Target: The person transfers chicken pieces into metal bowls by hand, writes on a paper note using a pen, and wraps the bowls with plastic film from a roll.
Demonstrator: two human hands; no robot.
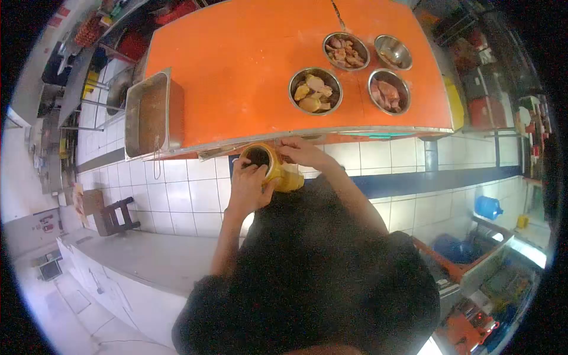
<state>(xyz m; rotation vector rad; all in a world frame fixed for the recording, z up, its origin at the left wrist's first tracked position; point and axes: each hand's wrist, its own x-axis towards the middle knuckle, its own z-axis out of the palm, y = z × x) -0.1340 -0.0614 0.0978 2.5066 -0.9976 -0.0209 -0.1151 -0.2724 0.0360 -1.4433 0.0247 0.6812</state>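
A yellow round container (273,168) with a dark opening is held in front of my body, just below the near edge of the orange table. My left hand (248,186) grips it, with the fingers bent over the rim into the opening and the thumb on the outside. Closed against its right side near the rim is my right hand (305,154); its fingertips are partly hidden. What lies inside the container is too dark to make out.
On the orange table (236,71) stand metal bowls of raw meat: one bowl with pale chicken pieces (313,93), others with pinkish meat (387,94) and cut pieces (344,53). A smaller bowl (393,52) is behind. A deep metal pan (155,115) sits at the left end.
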